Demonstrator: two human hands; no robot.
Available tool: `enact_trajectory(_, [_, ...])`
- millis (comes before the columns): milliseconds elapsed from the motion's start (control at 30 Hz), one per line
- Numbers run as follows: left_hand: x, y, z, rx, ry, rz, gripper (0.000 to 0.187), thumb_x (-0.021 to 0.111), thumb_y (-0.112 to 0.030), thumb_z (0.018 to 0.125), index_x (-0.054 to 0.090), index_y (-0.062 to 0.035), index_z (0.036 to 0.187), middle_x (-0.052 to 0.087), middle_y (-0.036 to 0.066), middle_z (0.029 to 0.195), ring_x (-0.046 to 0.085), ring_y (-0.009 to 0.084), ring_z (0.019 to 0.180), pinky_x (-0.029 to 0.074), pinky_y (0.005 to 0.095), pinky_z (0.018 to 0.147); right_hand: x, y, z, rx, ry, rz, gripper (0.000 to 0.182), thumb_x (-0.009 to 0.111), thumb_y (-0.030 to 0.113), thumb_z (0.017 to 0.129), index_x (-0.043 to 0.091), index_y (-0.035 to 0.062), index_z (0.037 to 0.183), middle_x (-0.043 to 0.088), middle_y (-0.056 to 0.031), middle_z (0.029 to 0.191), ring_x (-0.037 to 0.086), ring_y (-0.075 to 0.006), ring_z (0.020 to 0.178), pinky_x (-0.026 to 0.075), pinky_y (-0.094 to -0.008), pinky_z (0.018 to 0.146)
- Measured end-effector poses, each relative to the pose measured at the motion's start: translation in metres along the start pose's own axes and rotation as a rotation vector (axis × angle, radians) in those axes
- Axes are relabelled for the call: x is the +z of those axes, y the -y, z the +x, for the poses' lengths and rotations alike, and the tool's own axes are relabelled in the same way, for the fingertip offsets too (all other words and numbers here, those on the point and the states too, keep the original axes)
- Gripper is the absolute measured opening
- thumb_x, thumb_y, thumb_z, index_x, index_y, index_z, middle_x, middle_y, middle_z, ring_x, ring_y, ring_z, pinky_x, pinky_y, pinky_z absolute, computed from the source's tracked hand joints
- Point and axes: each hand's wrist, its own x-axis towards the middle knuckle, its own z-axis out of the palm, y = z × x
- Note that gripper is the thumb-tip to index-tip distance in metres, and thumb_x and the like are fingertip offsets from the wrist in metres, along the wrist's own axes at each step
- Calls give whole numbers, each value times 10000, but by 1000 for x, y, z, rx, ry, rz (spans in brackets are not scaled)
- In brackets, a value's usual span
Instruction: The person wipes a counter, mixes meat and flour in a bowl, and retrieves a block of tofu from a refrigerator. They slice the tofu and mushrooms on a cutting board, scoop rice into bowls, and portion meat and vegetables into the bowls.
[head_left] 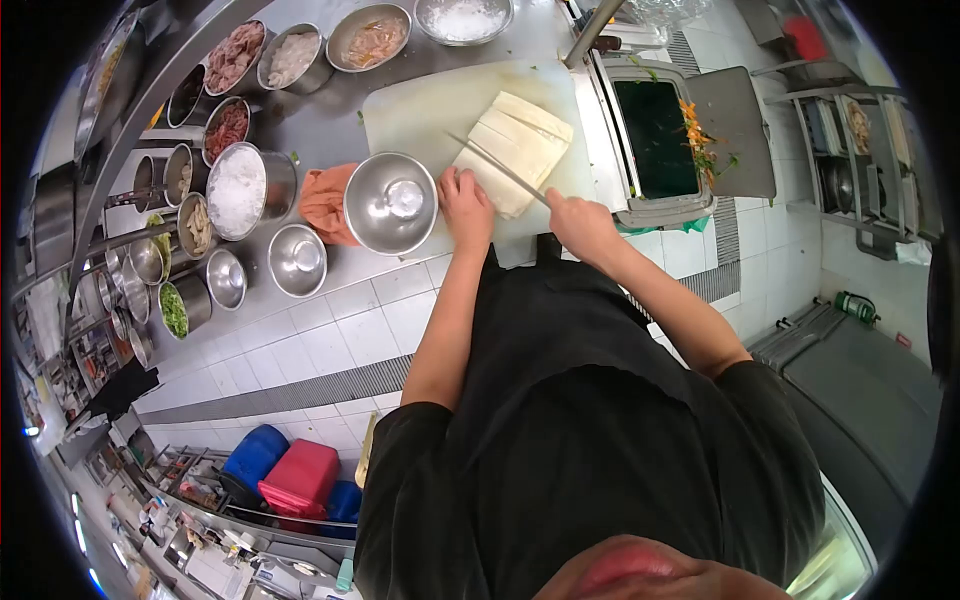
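A pale block that looks like tofu (525, 140) lies on the white cutting board (410, 110), with straight cuts across it. My right hand (583, 228) is closed around the handle of a knife (500, 165), whose blade lies across the block near its front left edge. At that same edge, my left hand (467, 207) has its bent fingers close together, fingertips against the front strip of the block. Just left of these fingers stands a shiny steel bowl (365, 215), overlapping the board in this view.
An orange cloth (325, 205) lies beside the bowl. Further left are a pot of white powder (237, 190), a small steel bowl (297, 260) and several containers of meat and vegetables. A dark-lined bin (655, 140) with scraps on its rim adjoins the board's right side.
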Motion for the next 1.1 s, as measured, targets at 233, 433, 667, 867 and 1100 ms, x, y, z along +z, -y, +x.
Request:
enact_trajectory(233, [-1, -3, 3, 16, 50, -44, 223, 589, 38, 808, 579, -12, 1025, 518, 192, 1173, 498, 415, 1117, 443, 515, 936, -1, -3, -38, -40, 98, -94, 149, 558, 91, 853, 502, 44, 984, 657, -181, 674, 672, -377, 625, 533, -478, 563])
enact_trajectory(433, [-2, -5, 4, 35, 82, 2, 237, 595, 30, 802, 579, -11, 1035, 521, 190, 1169, 500, 405, 1118, 449, 497, 929, 50, 11, 7, -14, 65, 25, 203, 535, 106, 874, 532, 32, 1063, 673, -213, 724, 681, -403, 681, 546, -502, 620])
enact_trajectory(667, [-8, -13, -21, 52, 47, -117, 286, 582, 23, 840, 574, 7, 1126, 510, 242, 1256, 470, 441, 1187, 398, 516, 1015, -13, 5, -6, 71, 77, 160, 196, 499, 153, 908, 527, 30, 1058, 666, -251, 758, 659, -457, 746, 524, -548, 692])
enact_trajectory(867, [-83, -23, -101, -341, -151, -350, 421, 668, -126, 896, 435, 27, 1212, 452, 149, 1145, 485, 254, 978, 439, 407, 850, -59, -92, -85, 409, -50, 82, 204, 525, 178, 899, 518, 12, 1017, 667, -262, 786, 652, -469, 782, 516, -555, 720])
enact_trajectory(1100, [-104, 21, -39, -900, -368, -868, 617, 624, -42, 872, 313, -3, 1403, 460, 161, 1250, 538, 256, 1074, 451, 334, 932, -87, -119, -111, 632, 335, 204, 297, 556, 174, 861, 558, -23, 1083, 678, -226, 730, 672, -359, 571, 572, -461, 651])
